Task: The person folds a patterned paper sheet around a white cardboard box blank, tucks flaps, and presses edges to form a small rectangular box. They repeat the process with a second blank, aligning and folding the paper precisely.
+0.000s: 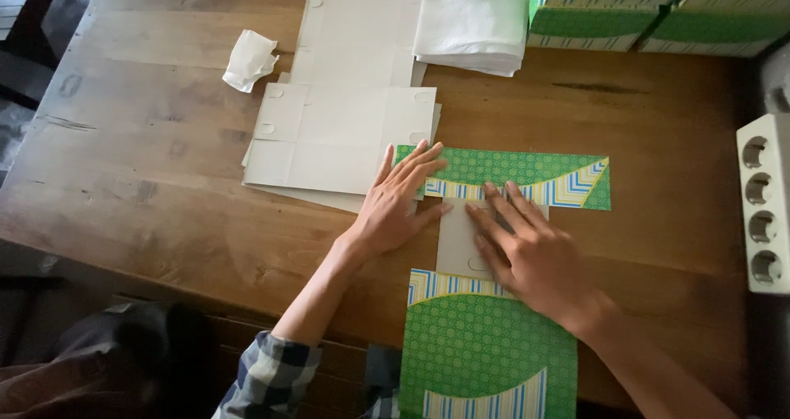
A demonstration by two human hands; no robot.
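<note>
**Two flat hands on a green box blank**

Worn brown planks make up the wooden table [164,188] that fills most of the frame. At lower centre lies a flattened green patterned carton [485,345], printed side up at its two ends, with yellow-and-blue striped bands and a plain pale panel between them. Both hands press on it, open and flat, gripping nothing. In centre frame, the left hand [399,205] rests with fingers spread over the left end of the upper green strip and the edge of a neighbouring blank. Just right of it, the right hand [531,250] covers the pale middle panel, its fingertips touching the striped band.

Up and left of the hands sits a stack of unfolded pale cardboard blanks [346,131]. A crumpled white tissue [249,58] lies at upper left, folded white sheets [473,20] at top centre, and finished green boxes [658,11] at upper right. A white moulded tray [764,201] with round holes stands at the right edge.
</note>
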